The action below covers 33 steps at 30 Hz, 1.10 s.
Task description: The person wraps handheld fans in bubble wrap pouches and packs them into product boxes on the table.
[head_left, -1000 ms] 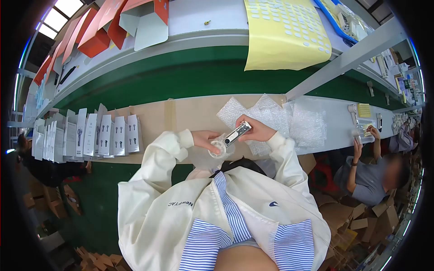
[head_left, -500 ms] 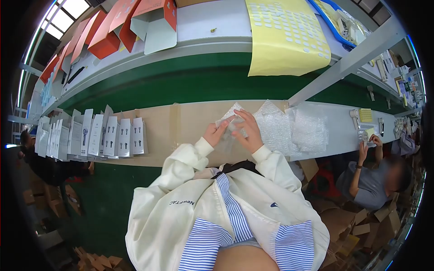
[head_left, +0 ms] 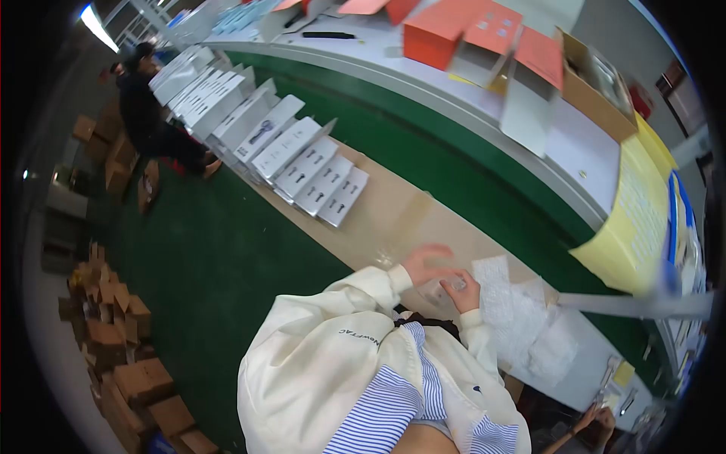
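My left hand [head_left: 426,264] is over the brown board, motion-blurred, its fingers stretched out and apart with nothing visible in them. Close beside it, my right hand [head_left: 466,293] is closed on a small clear plastic packet [head_left: 457,284]; its contents cannot be made out. Bubble wrap sheets [head_left: 495,291] lie just right of my right hand, overlapping one another. Farther left, white printed boxes [head_left: 310,166] stand in a slanting row along the board.
A raised white shelf [head_left: 484,113] runs behind the board, holding orange boxes [head_left: 439,34], a cardboard box [head_left: 597,83] and a yellow sticker sheet [head_left: 616,227]. A grey post [head_left: 635,304] rises at right. A co-worker's hands [head_left: 597,420] work lower right; another person [head_left: 144,106] sits far left.
The view has swung left toward the white boxes. My left hand has come away from the clear bundle both hands were handling; my right hand keeps a small clear packet.
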Tool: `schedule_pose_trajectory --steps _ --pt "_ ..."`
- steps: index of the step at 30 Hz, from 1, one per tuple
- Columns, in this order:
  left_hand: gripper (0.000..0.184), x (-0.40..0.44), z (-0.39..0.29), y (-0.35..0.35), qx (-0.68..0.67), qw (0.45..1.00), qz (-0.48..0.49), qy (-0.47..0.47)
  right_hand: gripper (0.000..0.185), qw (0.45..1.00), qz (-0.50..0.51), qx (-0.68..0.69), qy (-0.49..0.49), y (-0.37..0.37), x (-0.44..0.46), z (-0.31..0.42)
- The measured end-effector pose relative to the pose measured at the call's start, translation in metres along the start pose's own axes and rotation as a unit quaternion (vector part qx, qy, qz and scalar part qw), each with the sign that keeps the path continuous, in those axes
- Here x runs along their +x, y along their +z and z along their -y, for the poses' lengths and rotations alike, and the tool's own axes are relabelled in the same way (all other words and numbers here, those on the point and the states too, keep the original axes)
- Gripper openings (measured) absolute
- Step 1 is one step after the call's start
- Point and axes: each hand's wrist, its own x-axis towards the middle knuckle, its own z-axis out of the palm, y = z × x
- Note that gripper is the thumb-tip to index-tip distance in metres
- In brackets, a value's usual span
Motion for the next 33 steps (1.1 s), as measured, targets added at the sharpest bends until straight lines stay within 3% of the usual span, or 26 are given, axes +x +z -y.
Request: schedule_pose_trajectory --steps 1,2,3,4,5,6,8,9,11,12,14,16,17,18,20,22,24,27,29,32,33 --pt "0.037 0.007 0.0 -0.026 0.069 0.996 -0.041 0.036 0.055 1.0 0.008 -0.001 -0.006 0.007 0.005 -0.001" --pt "0.049 0.019 0.011 -0.065 0.177 0.978 -0.113 0.012 0.052 1.0 -0.002 -0.024 0.014 0.015 0.008 -0.002" --pt "0.047 0.035 -0.002 -0.111 0.141 0.971 -0.19 -0.018 0.05 0.998 -0.013 -0.047 0.034 0.021 0.012 -0.003" --pt "0.046 0.05 0.017 -0.163 0.224 0.939 -0.262 -0.013 0.047 0.996 -0.027 -0.07 0.054 0.026 0.017 -0.001" --pt "0.05 0.061 0.003 -0.215 0.397 0.875 -0.278 0.012 0.047 0.996 -0.026 -0.071 0.051 0.029 0.02 0.002" --pt "0.062 0.067 -0.011 -0.252 0.518 0.805 -0.29 -0.028 0.047 0.996 -0.035 -0.079 0.036 0.03 0.021 0.006" --pt "0.078 0.073 -0.011 -0.301 0.624 0.722 -0.284 -0.094 0.046 0.994 -0.055 -0.098 0.009 0.029 0.021 0.014" --pt "0.078 0.073 -0.012 -0.315 0.621 0.725 -0.282 -0.093 0.046 0.993 -0.057 -0.101 0.012 0.026 0.021 0.017" --pt "0.08 0.078 -0.014 -0.338 0.633 0.713 -0.107 -0.282 0.046 0.989 -0.025 -0.11 0.092 0.021 0.022 0.022" --pt "0.08 0.076 -0.018 -0.346 0.632 0.717 -0.1 -0.276 0.047 0.984 -0.01 -0.112 0.135 0.02 0.019 0.025" --pt "0.083 0.067 -0.04 -0.349 0.591 0.751 -0.178 -0.233 0.046 0.983 -0.034 -0.107 0.145 0.019 0.016 0.03" --pt "0.084 0.046 -0.086 -0.328 0.537 0.795 -0.271 -0.077 0.045 0.983 -0.065 -0.095 0.142 0.019 0.019 0.037" --pt "0.081 0.037 -0.092 -0.316 0.471 0.842 -0.263 -0.002 0.045 0.982 -0.073 -0.094 0.149 0.018 0.021 0.042" --pt "0.078 0.029 -0.093 -0.301 0.397 0.881 -0.249 0.072 0.044 0.979 -0.143 -0.041 0.143 0.016 0.022 0.049" --pt "0.074 0.019 -0.085 -0.254 0.187 0.972 -0.14 0.038 0.044 0.956 -0.251 0.062 0.136 0.007 0.021 0.062" --pt "0.08 0.015 -0.029 -0.201 0.088 0.996 0.001 0.005 0.046 0.933 -0.311 0.107 0.147 -0.003 0.023 0.086" --pt "0.089 0.014 0.019 -0.149 -0.133 0.979 0.129 -0.082 0.047 0.905 -0.398 0.128 0.077 -0.014 0.02 0.113" --pt "0.092 0.01 0.091 -0.111 -0.145 0.946 0.251 -0.141 0.05 0.895 -0.416 0.157 0.048 -0.023 0.01 0.113" --pt "0.094 0.009 0.1 -0.1 -0.15 0.925 0.307 -0.169 0.049 0.899 -0.399 0.174 0.046 -0.019 0.014 0.112" --pt "0.092 0.01 0.095 -0.113 0.028 0.962 0.269 -0.035 0.046 0.917 -0.339 0.21 0.013 0.0 0.033 0.118" --pt "0.092 0.013 0.087 -0.119 0.025 0.961 0.272 -0.035 0.044 0.928 -0.298 0.223 -0.017 0.004 0.036 0.119"
